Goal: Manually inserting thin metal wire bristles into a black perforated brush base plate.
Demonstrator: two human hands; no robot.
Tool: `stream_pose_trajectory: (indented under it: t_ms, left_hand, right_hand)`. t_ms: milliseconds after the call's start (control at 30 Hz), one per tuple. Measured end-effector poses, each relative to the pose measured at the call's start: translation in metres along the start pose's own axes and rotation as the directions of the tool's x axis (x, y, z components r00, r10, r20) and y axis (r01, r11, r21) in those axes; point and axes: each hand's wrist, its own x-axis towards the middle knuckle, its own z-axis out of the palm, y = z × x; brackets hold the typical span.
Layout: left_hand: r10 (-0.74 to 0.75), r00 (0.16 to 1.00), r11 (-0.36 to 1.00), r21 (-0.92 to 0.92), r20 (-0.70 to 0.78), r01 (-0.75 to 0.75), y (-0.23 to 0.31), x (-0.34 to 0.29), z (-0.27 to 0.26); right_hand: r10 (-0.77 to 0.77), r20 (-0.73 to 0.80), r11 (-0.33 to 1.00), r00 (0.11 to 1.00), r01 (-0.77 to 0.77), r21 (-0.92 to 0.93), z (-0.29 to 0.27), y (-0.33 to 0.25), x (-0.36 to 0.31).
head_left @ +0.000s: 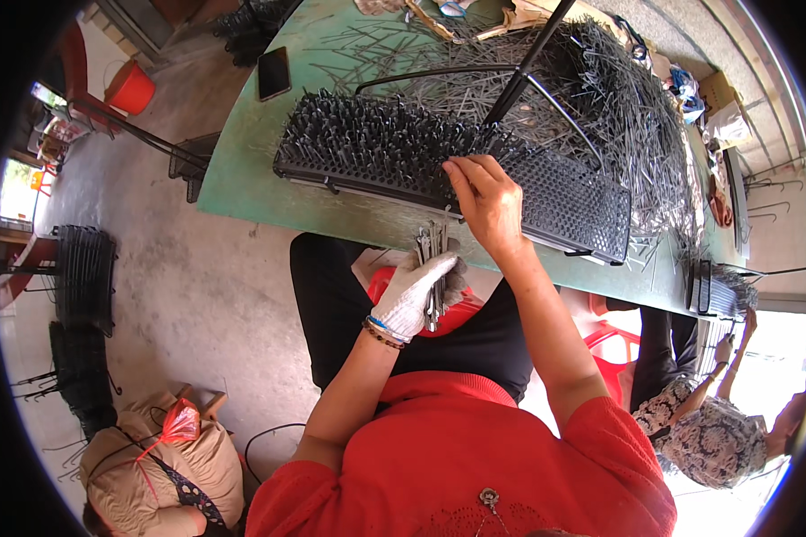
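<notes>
My left hand, in a white knit glove, is closed around a bundle of thin grey metal rods above my lap, at the table's near edge. My bare right hand is over a long black perforated rack. Its thumb and forefinger are pinched together at the edge of the filled part; what they hold, if anything, is too small to make out. Upright dark rods stand packed in the rack's left part. Its right part shows bare holes. A black handle rises from the rack.
Loose rods lie heaped across the green table. A phone rests at its far left. Black racks stand left, near a stuffed tan bag. A co-worker in a patterned top works at right.
</notes>
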Motion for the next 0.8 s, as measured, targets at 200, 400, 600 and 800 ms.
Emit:
stream_pose_trajectory:
  t_ms: [200,400,600,800]
  left_hand:
    - [-0.015,0.999,0.997,0.079,0.038,0.012,0.003,-0.002,0.004]
    - [0.009,0.999,0.986,0.163,0.045,-0.016,0.002,-0.005,0.008]
    - [-0.011,0.999,0.987,0.158,0.052,0.002,0.001,-0.004,0.007]
    - [-0.026,0.999,0.997,0.073,0.027,0.024,0.003,-0.006,0.008]
  right_hand:
    - [-0.086,0.010,0.986,0.996,0.086,-0.141,-0.001,0.000,-0.004]
    - [-0.017,-0.036,0.999,0.999,0.015,-0.039,0.003,0.004,-0.013]
    - [-0.124,0.036,0.992,0.992,0.125,-0.026,0.005,0.006,-0.014]
    - [0.095,0.015,0.988,0.995,-0.096,0.123,-0.023,-0.007,-0.010]
